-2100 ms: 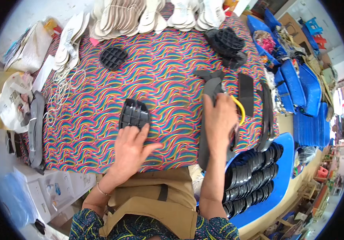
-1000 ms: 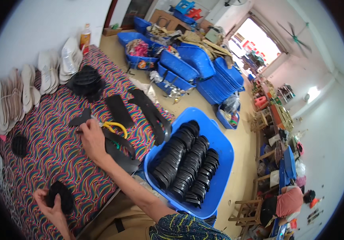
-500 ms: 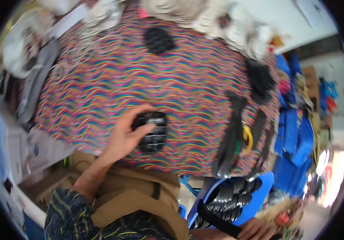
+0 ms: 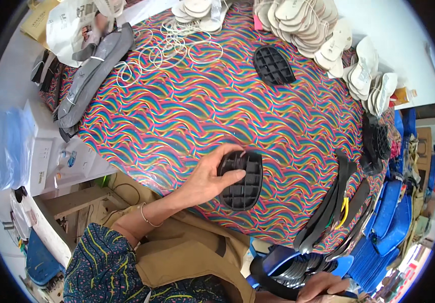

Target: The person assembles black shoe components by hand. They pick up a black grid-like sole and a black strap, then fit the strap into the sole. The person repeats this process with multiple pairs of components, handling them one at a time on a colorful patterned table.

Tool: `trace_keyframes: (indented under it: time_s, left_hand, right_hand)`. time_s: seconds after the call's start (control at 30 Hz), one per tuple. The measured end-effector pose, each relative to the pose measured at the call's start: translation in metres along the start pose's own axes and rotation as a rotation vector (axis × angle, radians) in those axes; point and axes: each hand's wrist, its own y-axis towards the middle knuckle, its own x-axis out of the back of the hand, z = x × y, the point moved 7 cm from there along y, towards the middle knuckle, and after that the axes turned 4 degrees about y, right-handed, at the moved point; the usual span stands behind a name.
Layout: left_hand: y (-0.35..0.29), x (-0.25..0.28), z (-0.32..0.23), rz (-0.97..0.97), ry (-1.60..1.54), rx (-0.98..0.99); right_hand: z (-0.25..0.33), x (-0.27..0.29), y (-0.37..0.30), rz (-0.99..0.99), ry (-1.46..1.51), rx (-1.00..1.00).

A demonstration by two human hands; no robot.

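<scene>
My left hand grips a black heel-shaped piece with a grid of square hollows at the near middle of the patterned table. The thumb lies over the grid and the fingers curl round its far left edge. At the lower right my right hand is closed on a long black strip, beside a blue tub of shiny black pieces below the table edge. A second black grid piece lies farther back on the table, apart from both hands.
Stacks of off-white insole boards line the far edge. Thin pale rings lie at the far left, next to long grey strips. Black strips with a yellow loop rest at the right edge, below black pieces.
The view has turned, so the table and its things sit farther right in the picture, and the blur is gone. Both hands keep their hold on the grid piece and the strip.
</scene>
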Motion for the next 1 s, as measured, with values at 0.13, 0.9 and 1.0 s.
trace_keyframes:
  time_s: [0.13, 0.9, 1.0]
  left_hand:
    - [0.003, 0.004, 0.002, -0.016, -0.066, 0.027]
    - [0.012, -0.046, -0.004, 0.132, -0.034, 0.109]
    - [0.012, -0.05, -0.004, 0.136, -0.038, 0.121]
  right_hand:
    - [-0.062, 0.032, -0.019, -0.828, -0.608, -0.629]
    - [-0.176, 0.02, 0.016, -0.289, -0.842, -0.738]
    - [-0.171, 0.018, 0.02, -0.249, -0.893, -0.704]
